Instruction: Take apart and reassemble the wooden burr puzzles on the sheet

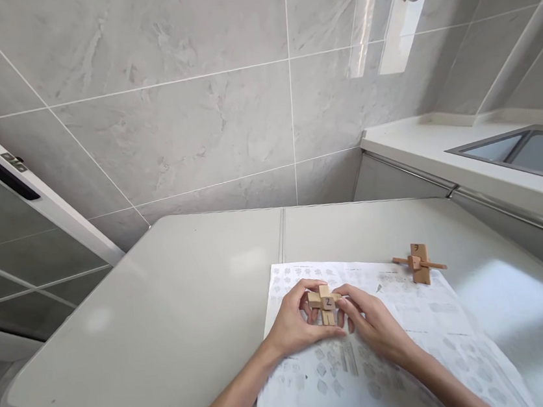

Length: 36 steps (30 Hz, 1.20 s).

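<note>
A small wooden interlocking puzzle (328, 302), shaped like a cross with a "2" marked on one block, is held between my two hands over the printed sheet. My left hand (297, 318) curls around its left side, thumb below and fingers above. On the other side, my right hand (370, 316) pinches the right-hand block with fingertips and thumb. The undersides of the blocks are hidden. Farther right, a second wooden puzzle piece (420, 265) marked "3", with a thin rod through it, rests partly on the paper's edge.
Beneath my hands, the white instruction sheet (433, 335) with small printed diagrams covers part of the pale table (165, 307). At right stands a counter (406, 139) with a sink (520, 152). A glass door (25, 238) with a black handle is at left; a tiled wall (194, 127) stands behind.
</note>
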### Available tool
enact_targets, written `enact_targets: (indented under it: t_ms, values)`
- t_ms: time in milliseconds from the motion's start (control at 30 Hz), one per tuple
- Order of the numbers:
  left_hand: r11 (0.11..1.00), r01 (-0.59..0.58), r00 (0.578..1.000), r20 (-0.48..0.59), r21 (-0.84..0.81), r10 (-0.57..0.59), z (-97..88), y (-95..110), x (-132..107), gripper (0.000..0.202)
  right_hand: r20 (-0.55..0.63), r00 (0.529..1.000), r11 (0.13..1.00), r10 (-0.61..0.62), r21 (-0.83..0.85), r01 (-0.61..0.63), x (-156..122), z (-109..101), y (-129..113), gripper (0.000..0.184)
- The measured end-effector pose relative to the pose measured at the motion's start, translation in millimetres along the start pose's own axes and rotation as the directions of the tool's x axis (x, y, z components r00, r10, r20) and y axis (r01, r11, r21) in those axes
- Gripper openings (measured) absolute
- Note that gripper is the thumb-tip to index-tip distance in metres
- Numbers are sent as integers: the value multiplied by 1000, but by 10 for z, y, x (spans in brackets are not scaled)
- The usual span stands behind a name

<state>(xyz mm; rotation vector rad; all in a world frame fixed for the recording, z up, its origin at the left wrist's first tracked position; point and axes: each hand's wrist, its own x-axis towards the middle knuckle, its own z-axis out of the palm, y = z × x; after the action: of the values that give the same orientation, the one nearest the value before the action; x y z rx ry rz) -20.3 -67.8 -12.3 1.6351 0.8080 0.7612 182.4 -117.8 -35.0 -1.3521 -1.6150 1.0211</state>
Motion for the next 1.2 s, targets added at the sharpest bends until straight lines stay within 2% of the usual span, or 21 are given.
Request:
enact_targets:
  t_ms: [133, 367, 500, 600, 667, 767, 867, 933, 1067, 1133, 1200]
  values:
    - [995, -70, 997, -21, 72, 71, 25, -11, -3, 72, 6, 1000, 1000, -27, 8, 27, -18, 19, -15, 46]
    - [948, -242, 970, 39, 205, 239, 12, -11, -15, 65, 106, 993, 984, 50, 166, -68, -11, 15, -61, 54]
    - [940, -251, 968, 67, 231, 241, -9, 1, -32, 60, 192, 978, 964, 82, 233, -127, -14, -35, -106, 51]
    - [950, -200, 980, 65, 238, 190, -19, 17, -37, 62, 216, 971, 914, 98, 366, -173, -28, -68, -138, 47]
    - [959, -139, 990, 37, 246, 134, -19, 14, -32, 68, 224, 966, 836, 130, 498, -228, -27, -86, -133, 43]
    - [972, -58, 994, -76, 229, 77, -8, -20, -16, 81, 199, 957, 661, 209, 693, -288, 6, -115, -62, 38]
    - [975, -24, 986, -155, 219, 59, 10, -65, 3, 75, 94, 948, 467, 306, 852, -235, 67, -158, 60, 32]
    - [973, -22, 988, -146, 231, 57, 17, -83, 9, 66, 47, 932, 354, 359, 917, -183, 107, -197, 142, 23]
    - [965, -17, 997, -67, 260, 35, 24, -83, 0, 56, 28, 887, 137, 460, 985, -103, 160, -304, 268, 20]
    - [963, -7, 999, -38, 269, 18, 24, -75, -9, 53, -4, 876, 79, 482, 996, -39, 175, -362, 316, 18]
    - [961, 5, 1000, -23, 278, 1, 22, -64, -15, 50, -43, 872, 68, 488, 998, 11, 188, -415, 361, 16]
